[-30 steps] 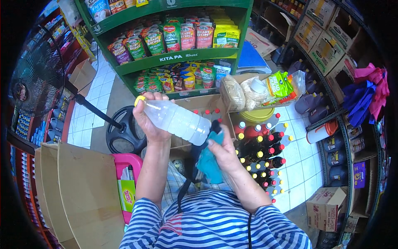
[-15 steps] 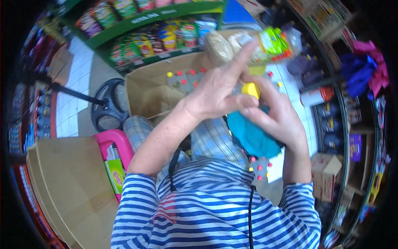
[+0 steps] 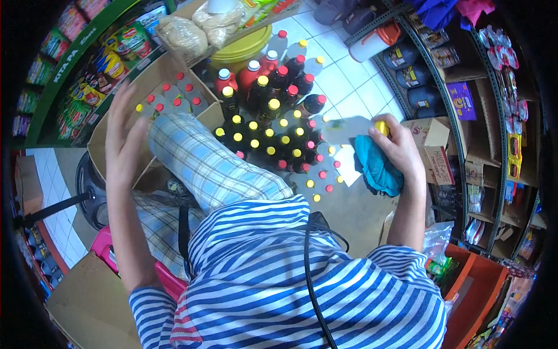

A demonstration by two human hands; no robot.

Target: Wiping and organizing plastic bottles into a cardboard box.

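Note:
Off to the right, my right hand [image 3: 402, 150] closes around the yellow-capped neck of a clear plastic bottle [image 3: 347, 129], which lies sideways and points left. A crumpled teal cloth [image 3: 378, 167] hangs under the same hand. My left hand [image 3: 123, 142] is raised at the left, holding nothing, with fingers apart and slightly blurred. It is in front of an open cardboard box [image 3: 204, 93], where several clear bottles [image 3: 177, 103] with red and yellow caps stand. Between my hands, many dark bottles [image 3: 268, 125] with yellow and red caps crowd the floor.
Behind the bottles sits a yellow tub [image 3: 241, 52], beside a carton with bagged goods [image 3: 183, 38]. Snack shelves [image 3: 110, 55] rise at the left. Metal shelving [image 3: 401, 58] and a small carton [image 3: 430, 142] line the right. An orange-red crate [image 3: 479, 291] is near my right elbow.
My hands were together around the yellow-capped bottle; now they are far apart. The right hand carried the bottle and cloth to the right, the left moved left, and the view turned rightward.

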